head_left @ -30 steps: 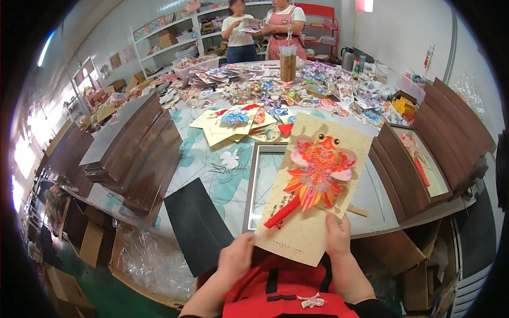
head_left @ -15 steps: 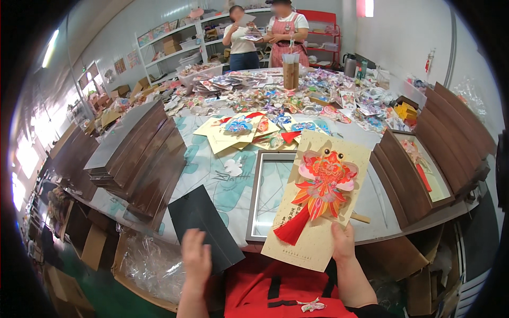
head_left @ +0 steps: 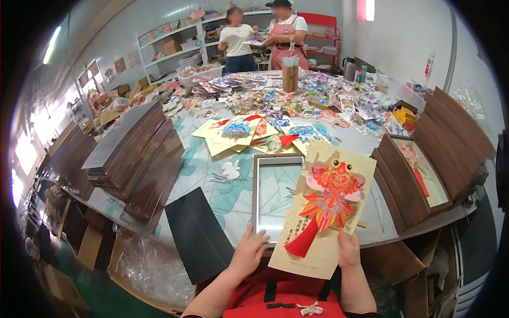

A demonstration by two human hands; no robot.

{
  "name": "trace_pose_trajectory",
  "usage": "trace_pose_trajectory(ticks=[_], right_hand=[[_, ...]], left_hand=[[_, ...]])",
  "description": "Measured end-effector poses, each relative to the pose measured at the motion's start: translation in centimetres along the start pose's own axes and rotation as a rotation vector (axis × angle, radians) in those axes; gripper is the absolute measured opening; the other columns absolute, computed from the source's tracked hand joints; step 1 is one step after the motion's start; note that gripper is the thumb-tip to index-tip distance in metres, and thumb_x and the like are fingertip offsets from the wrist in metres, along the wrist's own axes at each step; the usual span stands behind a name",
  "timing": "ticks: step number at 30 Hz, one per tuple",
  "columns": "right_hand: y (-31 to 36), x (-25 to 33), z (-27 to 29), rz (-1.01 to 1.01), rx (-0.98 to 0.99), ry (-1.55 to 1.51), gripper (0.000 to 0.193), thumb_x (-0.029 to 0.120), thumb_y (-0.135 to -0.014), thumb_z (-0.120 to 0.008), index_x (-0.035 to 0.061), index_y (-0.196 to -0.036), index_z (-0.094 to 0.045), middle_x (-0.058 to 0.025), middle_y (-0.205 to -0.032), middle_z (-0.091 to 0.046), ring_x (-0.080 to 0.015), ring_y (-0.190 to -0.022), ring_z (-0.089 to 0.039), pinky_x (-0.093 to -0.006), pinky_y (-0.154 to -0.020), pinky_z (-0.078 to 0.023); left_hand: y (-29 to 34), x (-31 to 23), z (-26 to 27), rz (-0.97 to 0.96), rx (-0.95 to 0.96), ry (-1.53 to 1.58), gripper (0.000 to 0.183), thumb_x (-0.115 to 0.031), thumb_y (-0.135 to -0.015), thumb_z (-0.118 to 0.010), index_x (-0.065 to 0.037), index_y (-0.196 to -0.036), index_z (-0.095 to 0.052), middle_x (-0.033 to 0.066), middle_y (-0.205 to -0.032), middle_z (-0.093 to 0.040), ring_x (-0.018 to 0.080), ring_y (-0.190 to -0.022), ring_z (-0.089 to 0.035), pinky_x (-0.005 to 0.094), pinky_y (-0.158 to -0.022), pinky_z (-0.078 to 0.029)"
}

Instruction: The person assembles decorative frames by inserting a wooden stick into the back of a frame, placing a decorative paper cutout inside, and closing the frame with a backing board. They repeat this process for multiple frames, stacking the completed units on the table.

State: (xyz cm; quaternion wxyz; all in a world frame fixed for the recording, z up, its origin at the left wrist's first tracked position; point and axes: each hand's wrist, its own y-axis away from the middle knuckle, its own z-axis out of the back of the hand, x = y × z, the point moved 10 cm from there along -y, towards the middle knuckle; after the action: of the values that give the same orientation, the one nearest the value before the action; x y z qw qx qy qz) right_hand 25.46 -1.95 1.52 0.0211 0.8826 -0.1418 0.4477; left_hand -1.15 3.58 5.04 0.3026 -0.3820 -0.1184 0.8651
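Observation:
My right hand [head_left: 348, 251] grips the lower right edge of a cream card [head_left: 289, 259]. On the card is a layered paper goldfish [head_left: 333, 196] in red, pink and orange, with a red tassel [head_left: 302, 238] hanging from it. Behind the card, partly covered by it, a brown picture frame [head_left: 256, 196] lies flat at the table's near edge. My left hand [head_left: 249, 252] is at the frame's lower left corner, fingers stretched out and holding nothing; whether it touches the frame I cannot tell. A black backing board [head_left: 199, 236] lies to its left, jutting over the edge.
Brown frames [head_left: 132, 148] are stacked at left, more [head_left: 450, 143] at right, one holding a similar fish card [head_left: 419, 169]. Several cream cards [head_left: 228, 138] overlap mid-table, near a white cutout [head_left: 230, 170]. Paper pieces [head_left: 265, 100] cover the far side, where two people [head_left: 286, 40] stand.
My left hand has moved right from beside the black board to the frame's corner. The card in my right hand has shifted slightly right and down. One person across the table has lowered a paper.

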Motion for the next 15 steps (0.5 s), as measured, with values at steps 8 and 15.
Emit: trace_pose_trajectory(ticks=[8,15], right_hand=[[0.9,-0.4,-5.8,0.216,0.062,0.510,0.027,0.011,-0.092,-0.053,-0.0016,-0.116,-0.054,-0.0048,-0.100,-0.062,-0.0098,-0.089,-0.055,-0.0258,-0.079,-0.044],[3.1,-1.5,-12.2,0.161,0.279,0.700,0.026,0.008,-0.092,-0.050,-0.0009,-0.115,-0.055,-0.0062,-0.074,-0.058,-0.0098,-0.065,-0.050,-0.0257,-0.060,-0.042]], left_hand=[[-0.8,-5.0,5.7,0.026,-0.235,0.202,0.051,-0.019,-0.074,-0.072,0.000,-0.117,-0.052,0.0180,-0.113,-0.052,0.0313,-0.103,-0.052,0.0363,-0.088,-0.043],[-0.8,-5.0,4.6,0.098,-0.298,0.192,0.043,-0.005,-0.067,-0.070,0.001,-0.105,-0.050,0.0159,-0.100,-0.053,0.0251,-0.091,-0.055,0.0306,-0.075,-0.046]])
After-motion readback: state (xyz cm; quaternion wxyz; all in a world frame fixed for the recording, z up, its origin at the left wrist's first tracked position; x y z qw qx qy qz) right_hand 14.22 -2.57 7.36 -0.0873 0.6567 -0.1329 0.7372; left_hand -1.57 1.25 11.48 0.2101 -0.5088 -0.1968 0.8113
